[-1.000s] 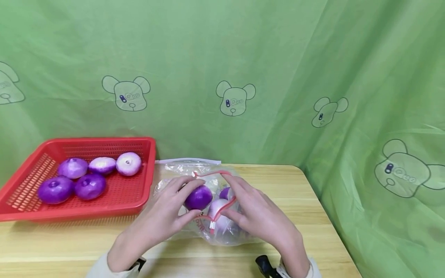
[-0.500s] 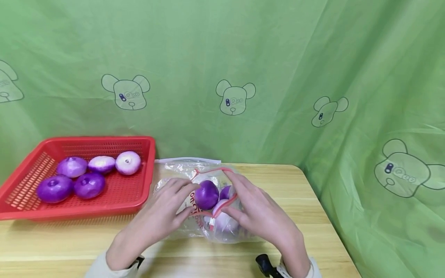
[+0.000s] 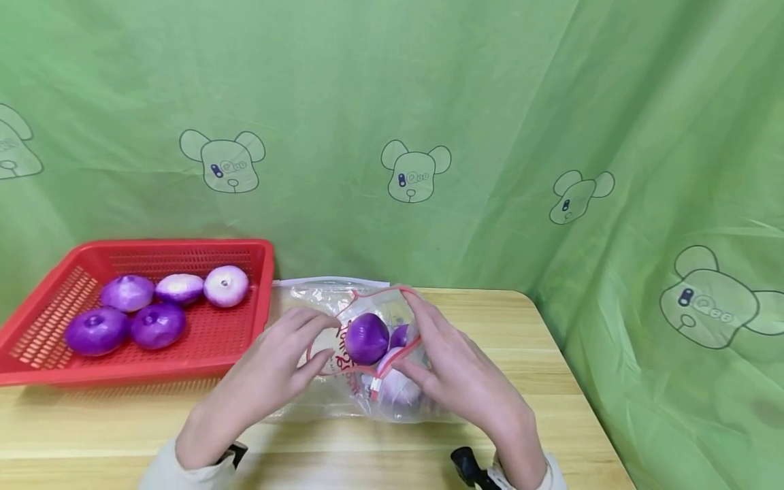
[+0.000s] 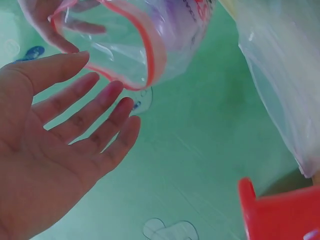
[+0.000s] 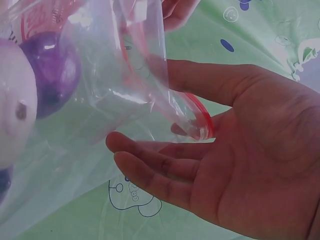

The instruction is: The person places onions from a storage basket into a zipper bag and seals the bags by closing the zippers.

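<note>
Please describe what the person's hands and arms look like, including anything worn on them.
The left hand and right hand are bare, with no gloves or rings showing. The left sleeve and right sleeve are plain off-white. A black piece shows at the left cuff; a larger, rounded black fitting juts out beside the right.

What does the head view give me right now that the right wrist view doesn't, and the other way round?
Only the head view: the red basket with five onions in it, and the wooden table.

Only the right wrist view: the palm side of the right hand, and a dark spot on the white onion seen through the bag.

Both: the bag with its red-edged mouth, onions inside it, the right hand at that mouth, at least part of the left hand, and the green cloth.
</note>
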The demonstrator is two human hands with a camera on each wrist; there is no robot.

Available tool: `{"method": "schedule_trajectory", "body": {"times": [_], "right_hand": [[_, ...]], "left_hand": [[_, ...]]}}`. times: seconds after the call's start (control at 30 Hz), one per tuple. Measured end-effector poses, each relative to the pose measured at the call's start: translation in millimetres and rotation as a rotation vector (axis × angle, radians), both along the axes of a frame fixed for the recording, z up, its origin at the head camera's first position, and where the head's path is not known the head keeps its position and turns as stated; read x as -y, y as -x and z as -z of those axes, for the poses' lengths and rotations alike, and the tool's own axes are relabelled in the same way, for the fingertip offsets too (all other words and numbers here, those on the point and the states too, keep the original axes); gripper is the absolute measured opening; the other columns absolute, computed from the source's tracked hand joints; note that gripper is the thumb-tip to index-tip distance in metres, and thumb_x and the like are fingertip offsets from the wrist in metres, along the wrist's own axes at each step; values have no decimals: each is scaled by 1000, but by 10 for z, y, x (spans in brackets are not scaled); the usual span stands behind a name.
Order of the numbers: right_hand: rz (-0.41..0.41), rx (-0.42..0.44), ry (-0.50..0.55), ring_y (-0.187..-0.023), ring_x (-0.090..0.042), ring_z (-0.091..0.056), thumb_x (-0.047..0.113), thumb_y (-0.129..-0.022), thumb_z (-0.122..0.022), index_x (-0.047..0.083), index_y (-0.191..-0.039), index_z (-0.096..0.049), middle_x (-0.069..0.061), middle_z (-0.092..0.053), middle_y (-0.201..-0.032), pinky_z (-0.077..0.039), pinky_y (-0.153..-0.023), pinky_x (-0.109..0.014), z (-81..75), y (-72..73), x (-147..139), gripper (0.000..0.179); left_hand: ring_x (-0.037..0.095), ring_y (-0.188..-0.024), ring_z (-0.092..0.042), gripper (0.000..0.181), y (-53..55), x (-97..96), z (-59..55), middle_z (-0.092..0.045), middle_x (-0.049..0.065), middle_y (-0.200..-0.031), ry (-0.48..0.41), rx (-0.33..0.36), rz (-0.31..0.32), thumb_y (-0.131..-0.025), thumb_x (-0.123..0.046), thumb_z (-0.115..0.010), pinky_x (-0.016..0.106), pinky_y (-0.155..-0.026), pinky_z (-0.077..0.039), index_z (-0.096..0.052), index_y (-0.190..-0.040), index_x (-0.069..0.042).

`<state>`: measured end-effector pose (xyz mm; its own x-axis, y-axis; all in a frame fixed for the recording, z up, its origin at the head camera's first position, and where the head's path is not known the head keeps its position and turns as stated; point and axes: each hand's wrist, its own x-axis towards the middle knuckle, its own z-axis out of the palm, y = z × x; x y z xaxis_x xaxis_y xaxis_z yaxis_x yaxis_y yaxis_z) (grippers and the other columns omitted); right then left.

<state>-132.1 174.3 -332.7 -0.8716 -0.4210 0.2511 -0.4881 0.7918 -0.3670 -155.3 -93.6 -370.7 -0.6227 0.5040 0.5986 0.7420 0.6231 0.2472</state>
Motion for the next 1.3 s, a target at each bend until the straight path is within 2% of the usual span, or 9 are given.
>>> {"method": "schedule_trajectory", "body": {"times": [0.13, 0.27, 0.47, 0.77, 0.97, 1.17, 1.3], "right_hand": [[4, 16, 3, -145, -20, -31, 32, -92, -72, 27, -160, -6, -1, -19, -164, -34, -114, -42, -3, 2, -6, 95], [2, 19, 8, -145, -20, -31, 31, -92, -72, 27, -160, -6, -2, -20, -164, -34, -115, -42, -6, -1, -11, 95], [3, 20, 5, -144, -21, -32, 32, -92, -72, 28, -160, -6, -1, -19, -164, -35, -114, -42, 2, 7, -22, 95], [7, 23, 8, -143, -21, -36, 28, -92, -73, 25, -161, -10, -1, -22, -164, -38, -112, -43, 7, 28, -35, 93], [-6, 11, -5, -143, -20, -36, 32, -93, -71, 25, -161, -9, 1, -21, -164, -38, -112, -42, 10, 28, -40, 92], [-16, 1, -4, -143, -22, -36, 32, -92, -72, 26, -161, -8, -1, -21, -164, -38, -112, -42, -21, 41, -45, 94], [5, 19, 1, -145, -20, -32, 32, -93, -72, 26, -161, -6, -1, -20, -164, -35, -114, -42, -19, 33, -81, 94]], "left_hand": [[22, -110, -61, 33, 90, 79, 25, -67, 4, -112, -19, -1, -34, -86, -12, -76, 40, -95, -52, -66, -117, -8], [25, -109, -61, 32, 162, 156, 70, -67, 7, -111, -23, 7, -68, -86, -10, -76, 42, -95, -52, -66, -117, -5], [29, -110, -61, 34, 219, 241, 108, -68, 11, -113, -34, 51, -97, -86, -10, -75, 46, -96, -52, -66, -119, -4], [35, -114, -59, 34, 379, 452, 176, -66, 17, -117, -54, 116, -189, -88, -6, -71, 52, -99, -48, -64, -120, 1], [38, -109, -60, 36, 467, 627, 277, -64, 21, -115, -97, 151, -255, -86, -1, -70, 56, -94, -50, -62, -121, 4], [42, -111, -56, 33, 575, 775, 390, -60, 25, -116, -134, 130, -321, -87, -1, -68, 59, -95, -46, -60, -118, 5], [45, -111, -54, 33, 656, 877, 495, -57, 27, -118, -113, 152, -374, -87, -2, -67, 62, -95, -45, -60, -118, 6]]}}
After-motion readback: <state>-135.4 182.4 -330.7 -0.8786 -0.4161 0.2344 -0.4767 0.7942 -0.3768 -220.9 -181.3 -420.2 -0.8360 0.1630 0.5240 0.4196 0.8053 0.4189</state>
